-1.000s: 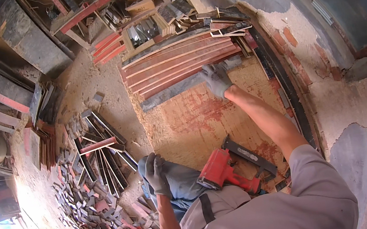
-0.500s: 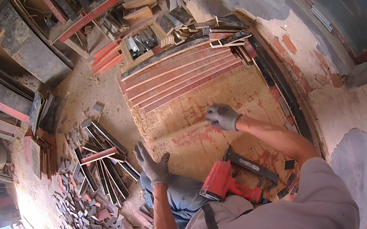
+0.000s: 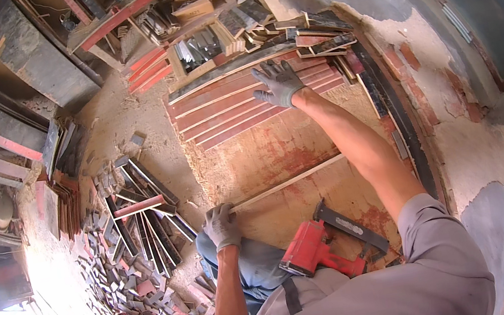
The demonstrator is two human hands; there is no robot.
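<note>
My left hand [image 3: 222, 227], in a grey work glove, closes on the left end of a thin wooden strip [image 3: 290, 182]. The strip runs to the right across the worn plywood work surface [image 3: 259, 159], its far end partly behind my right forearm. My right hand [image 3: 279, 84], gloved too, is spread with fingers apart over a row of long reddish boards [image 3: 230, 111], and whether it touches them I cannot tell. Close to my body rests a red nail gun [image 3: 308, 249] with a black magazine [image 3: 352, 226].
A heap of small offcuts [image 3: 132, 283] covers the floor at left, beside several dark narrow strips [image 3: 153, 225]. Beyond the boards are a wooden tray [image 3: 188, 71] of dark pieces and jumbled scraps [image 3: 318, 38]. A peeling wall [image 3: 432, 68] borders the right.
The wooden strip has come nearer to my body. My left hand has closed on its left end, while my right hand has let go and moved away to the reddish boards.
</note>
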